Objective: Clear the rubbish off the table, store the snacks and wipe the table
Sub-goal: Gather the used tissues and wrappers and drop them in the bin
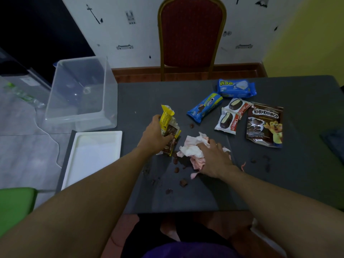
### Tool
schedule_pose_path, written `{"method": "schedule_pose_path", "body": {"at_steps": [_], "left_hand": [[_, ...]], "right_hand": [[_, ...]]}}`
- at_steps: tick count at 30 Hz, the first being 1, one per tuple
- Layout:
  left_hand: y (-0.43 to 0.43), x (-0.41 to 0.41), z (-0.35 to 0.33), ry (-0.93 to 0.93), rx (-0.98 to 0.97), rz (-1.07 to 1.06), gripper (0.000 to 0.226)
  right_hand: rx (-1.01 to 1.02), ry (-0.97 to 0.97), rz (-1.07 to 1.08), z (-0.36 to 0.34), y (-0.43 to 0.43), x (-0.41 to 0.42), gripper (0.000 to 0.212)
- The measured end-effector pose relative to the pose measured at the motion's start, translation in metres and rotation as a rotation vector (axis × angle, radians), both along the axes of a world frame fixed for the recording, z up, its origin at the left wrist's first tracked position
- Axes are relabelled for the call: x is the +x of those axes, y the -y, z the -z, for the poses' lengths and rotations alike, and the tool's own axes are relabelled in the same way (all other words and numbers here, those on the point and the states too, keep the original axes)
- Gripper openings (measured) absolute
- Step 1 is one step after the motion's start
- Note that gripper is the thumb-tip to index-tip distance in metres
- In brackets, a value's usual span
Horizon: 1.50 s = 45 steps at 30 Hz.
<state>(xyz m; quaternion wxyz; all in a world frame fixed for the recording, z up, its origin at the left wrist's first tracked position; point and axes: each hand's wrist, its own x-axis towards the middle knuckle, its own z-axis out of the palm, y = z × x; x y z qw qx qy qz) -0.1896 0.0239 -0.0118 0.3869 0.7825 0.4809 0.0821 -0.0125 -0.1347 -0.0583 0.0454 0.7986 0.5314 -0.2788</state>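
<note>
My left hand (153,135) grips a torn yellow and brown snack wrapper (168,125) near the middle of the dark grey table (297,183). My right hand (216,159) presses down on a crumpled white and pink tissue (193,148), fingers curled into it. Brown cereal crumbs (183,182) lie scattered in front of both hands. Sealed snacks lie further back on the right: a blue cookie pack (204,107), a blue wafer pack (236,88), two Choco Pie packets (229,116) and a brown Koko Krunch bag (264,125).
A clear plastic box (81,94) stands at the table's left edge, with its white lid (93,155) lying flat in front of it. A red chair (191,34) stands behind the table. A green object (14,207) is at the lower left.
</note>
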Motion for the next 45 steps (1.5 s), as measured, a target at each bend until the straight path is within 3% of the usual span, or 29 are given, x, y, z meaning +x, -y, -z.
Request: {"method": "schedule_pose_path", "body": {"at_steps": [7,13,27,32,45], "left_hand": [[-0.004,-0.001,-0.008,0.007,0.016,-0.007,0.067],[-0.011,0.0,-0.021,0.018,0.043,-0.009,0.069],[-0.016,-0.012,-0.045,0.052,0.099,-0.066,0.082],[-0.014,-0.024,-0.036,-0.017,0.014,-0.111,0.083],[0.009,-0.026,0.025,-0.1,-0.238,-0.127,0.057]], "right_hand": [[0.158,-0.136,0.114,-0.008,-0.007,0.008,0.061],[0.16,-0.078,0.124,-0.032,-0.024,0.023,0.074],[0.238,-0.032,0.076,-0.063,-0.053,0.032,0.078],[0.248,-0.029,0.055,-0.059,-0.059,0.025,0.078],[0.186,-0.025,0.056,-0.035,-0.035,0.029,0.074]]}}
